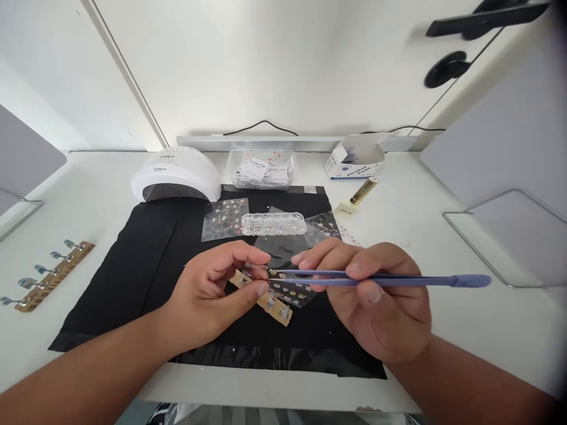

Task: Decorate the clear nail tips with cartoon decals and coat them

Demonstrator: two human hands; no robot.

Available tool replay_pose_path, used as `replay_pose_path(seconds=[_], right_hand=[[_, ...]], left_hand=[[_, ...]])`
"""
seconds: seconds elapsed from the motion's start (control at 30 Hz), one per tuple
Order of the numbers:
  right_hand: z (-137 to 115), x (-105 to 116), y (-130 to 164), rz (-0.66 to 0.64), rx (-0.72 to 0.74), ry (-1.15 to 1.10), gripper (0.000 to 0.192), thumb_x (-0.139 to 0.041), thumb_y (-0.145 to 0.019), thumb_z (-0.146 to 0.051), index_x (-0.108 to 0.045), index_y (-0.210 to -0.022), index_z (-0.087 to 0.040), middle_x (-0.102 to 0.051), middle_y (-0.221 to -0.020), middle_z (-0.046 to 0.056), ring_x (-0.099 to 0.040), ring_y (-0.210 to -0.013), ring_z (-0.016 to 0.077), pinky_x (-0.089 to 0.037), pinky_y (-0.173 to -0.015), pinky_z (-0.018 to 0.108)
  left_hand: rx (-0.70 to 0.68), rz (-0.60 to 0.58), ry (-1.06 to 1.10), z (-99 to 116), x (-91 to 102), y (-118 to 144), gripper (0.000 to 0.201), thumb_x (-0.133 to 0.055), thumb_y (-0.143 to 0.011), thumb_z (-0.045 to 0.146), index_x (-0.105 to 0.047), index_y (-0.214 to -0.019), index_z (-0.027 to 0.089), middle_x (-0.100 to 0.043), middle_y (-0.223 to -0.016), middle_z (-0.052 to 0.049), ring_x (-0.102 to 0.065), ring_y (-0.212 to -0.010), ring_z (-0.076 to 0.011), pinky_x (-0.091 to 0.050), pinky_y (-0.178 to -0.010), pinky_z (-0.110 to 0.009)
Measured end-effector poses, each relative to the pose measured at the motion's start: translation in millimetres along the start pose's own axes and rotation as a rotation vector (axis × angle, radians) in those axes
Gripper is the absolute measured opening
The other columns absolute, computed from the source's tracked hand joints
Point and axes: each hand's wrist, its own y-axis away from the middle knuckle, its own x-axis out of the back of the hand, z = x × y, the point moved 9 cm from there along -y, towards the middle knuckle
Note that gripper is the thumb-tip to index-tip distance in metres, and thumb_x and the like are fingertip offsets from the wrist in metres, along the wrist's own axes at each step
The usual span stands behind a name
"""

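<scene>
My right hand (376, 295) grips a pair of blue tweezers (398, 280) between thumb and fingers, its slim tips pointing left. Those tips reach the fingertips of my left hand (208, 289), which is curled with thumb and index finger around a small dark, shiny piece too small to make out. Beneath both hands lies a tan strip (281, 311) bearing small decorated pieces, partly hidden by my left hand. A dark sticker sheet (295, 289) with small printed figures is beside it. Just beyond sits a clear compartment case (273, 224) with tiny bits inside.
A black cloth (146, 260) covers the middle of the white table. Along the back stand a white nail lamp (177, 174), a clear tub of alcohol pads (261, 169) and an alcohol pad box (357, 158). A gold-capped bottle (363, 192) lies right; a wooden nail-tip stand (57, 274) is left.
</scene>
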Motion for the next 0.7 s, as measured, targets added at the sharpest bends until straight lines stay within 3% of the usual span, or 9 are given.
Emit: replay_pose_path(seconds=[0.2, 0.43, 0.57, 0.7], right_hand=[[-5.0, 2.9, 6.4, -0.038, 0.067, 0.076, 0.020, -0.056, -0.092, -0.021, -0.070, -0.106, -0.025, -0.073, -0.082, 0.007, -0.069, -0.078, 0.0235, -0.057, -0.077, 0.047], [-7.7, 3.8, 10.0, -0.079, 0.048, 0.170, 0.023, -0.056, -0.091, -0.023, -0.070, -0.110, -0.027, -0.071, -0.078, 0.007, -0.069, -0.073, 0.0235, -0.059, -0.072, 0.048], [-11.7, 1.3, 9.8, -0.145, 0.094, 0.204, 0.026, -0.055, -0.092, -0.022, -0.069, -0.114, -0.026, -0.070, -0.074, 0.006, -0.070, -0.072, 0.0238, -0.059, -0.069, 0.046], [-10.9, 4.1, 9.7, -0.128, 0.101, 0.217, 0.024, -0.056, -0.091, -0.021, -0.069, -0.111, -0.023, -0.069, -0.073, 0.007, -0.068, -0.067, 0.0224, -0.059, -0.066, 0.045]], left_hand=[[-0.063, -0.065, -0.027, 7.6, -5.0, -0.2, 0.028, -0.068, -0.082, 0.004, -0.068, -0.104, 0.022, -0.063, -0.088, -0.002, -0.060, -0.079, -0.0104, -0.054, -0.071, -0.021], [0.049, 0.025, -0.079, 2.0, -3.2, 1.9, 0.029, -0.070, -0.080, 0.008, -0.070, -0.105, 0.023, -0.070, -0.083, -0.001, -0.067, -0.075, -0.0118, -0.057, -0.068, -0.021], [0.016, 0.020, -0.190, 7.4, -3.3, 0.4, 0.015, -0.069, -0.082, 0.012, -0.071, -0.095, 0.020, -0.072, -0.084, -0.004, -0.069, -0.077, -0.0158, -0.058, -0.066, -0.025], [-0.092, -0.034, -0.333, 16.8, -5.7, 1.1, 0.019, -0.068, -0.084, 0.011, -0.069, -0.100, 0.020, -0.072, -0.089, -0.005, -0.069, -0.081, -0.0163, -0.058, -0.068, -0.027]])
